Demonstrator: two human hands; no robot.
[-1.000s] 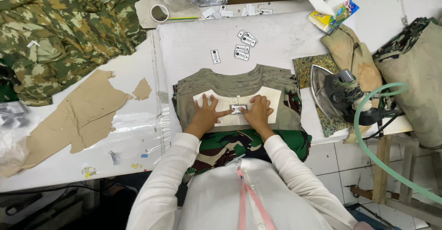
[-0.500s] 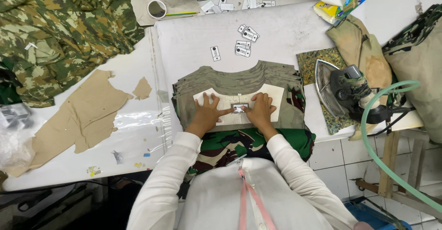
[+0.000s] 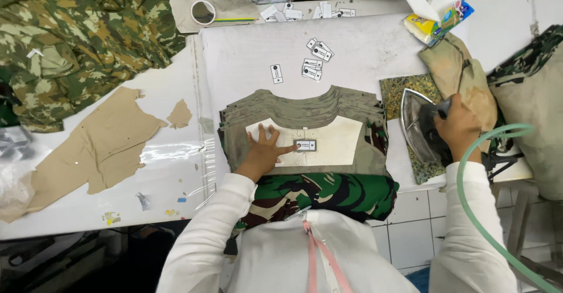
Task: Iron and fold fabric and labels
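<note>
Label (image 3: 305,146) lies pinned on the garment stack (image 3: 305,117) by the flat left hand (image 3: 264,152); right hand (image 3: 458,127) grips the iron (image 3: 419,126).

garment workshop | steam iron (image 3: 423,126) | stacked shirts (image 3: 305,117) | loose labels (image 3: 314,64) | camouflage fabric (image 3: 76,41)

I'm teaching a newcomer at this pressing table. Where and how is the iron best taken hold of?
By its dark handle, from above on the right, as the right hand grips it. The iron stands tilted on its patterned pad, its shiny soleplate facing left, so the handle side is the safe approach.
</note>
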